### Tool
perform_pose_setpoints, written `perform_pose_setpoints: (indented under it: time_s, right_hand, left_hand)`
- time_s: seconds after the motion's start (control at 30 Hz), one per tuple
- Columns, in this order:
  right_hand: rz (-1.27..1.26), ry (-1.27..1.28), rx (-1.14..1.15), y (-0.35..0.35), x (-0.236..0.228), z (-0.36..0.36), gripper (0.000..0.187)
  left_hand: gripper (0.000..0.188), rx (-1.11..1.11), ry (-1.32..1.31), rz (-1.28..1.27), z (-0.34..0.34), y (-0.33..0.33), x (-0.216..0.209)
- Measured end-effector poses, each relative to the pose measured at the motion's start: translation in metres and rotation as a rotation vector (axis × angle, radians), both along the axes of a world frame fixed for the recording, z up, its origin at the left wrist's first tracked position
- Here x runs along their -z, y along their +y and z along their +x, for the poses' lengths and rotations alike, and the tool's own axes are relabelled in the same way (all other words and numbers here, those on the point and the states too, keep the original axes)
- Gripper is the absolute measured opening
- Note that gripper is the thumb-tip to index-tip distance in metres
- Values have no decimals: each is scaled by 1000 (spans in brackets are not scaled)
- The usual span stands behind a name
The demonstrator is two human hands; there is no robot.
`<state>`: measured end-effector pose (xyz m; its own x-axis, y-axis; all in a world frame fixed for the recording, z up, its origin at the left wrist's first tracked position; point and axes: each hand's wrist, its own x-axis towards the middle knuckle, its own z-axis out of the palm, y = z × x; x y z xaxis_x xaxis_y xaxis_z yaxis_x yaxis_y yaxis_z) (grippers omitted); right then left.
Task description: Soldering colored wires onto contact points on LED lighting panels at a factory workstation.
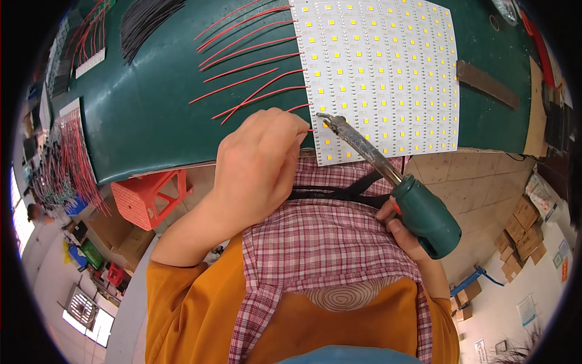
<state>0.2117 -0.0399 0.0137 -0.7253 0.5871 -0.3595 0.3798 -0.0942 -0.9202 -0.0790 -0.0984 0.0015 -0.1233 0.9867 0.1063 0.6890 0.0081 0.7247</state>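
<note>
- Well left of the white board, a tangle of red-wired strips [79,142] hangs over the edge of the green table [151,121]; the strips overlap too much to count.
- Also far left of the board and farther from the person, one small white strip [91,62] has red leads running off it, cut off by the fisheye rim.
- Left of the board and nearer the person, one red stool [136,203] stands below the table, partly covered by its edge.
- At the far side, left of the board, lies one bundle of black wires [145,27], its top cut off.
- Just left of the board are about ten red wires [241,104], most reaching its edge, one lying short of it; crossings blur the exact count.
- At the board's near left edge, the left hand [257,158] has its fingertips pinched together on a red wire; only a short red end shows.
- The white board [370,67], one sheet dotted with yellow squares, lies on the table; one soldering iron [388,171] crosses its near left part, tip over the left edge, contact unclear.
- Nearer the person than the board, the right hand [405,238] has its fingers wrapped around the iron's green handle, which hides most of them.
- Right of the board, beside its edge, lies one brown bar [488,84].
</note>
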Motion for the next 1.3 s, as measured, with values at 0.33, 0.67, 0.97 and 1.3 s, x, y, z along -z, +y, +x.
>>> perform_pose_setpoints:
  time_s: [0.33,0.67,0.97,1.3]
  right_hand:
    - [-34,-39,61,-3,-3,-7,26]
    - [259,-110,-160,3,1,-2,16]
    - [-221,-19,117,-2,2,10,28]
    - [-242,61,378,3,0,-9,41]
  left_hand:
    - [8,-193,-114,-80,7,8,4]
    - [8,-198,-112,-139,7,9,3]
    - [7,-207,-145,-144,6,12,4]
    - [12,-171,-8,-78,7,9,7]
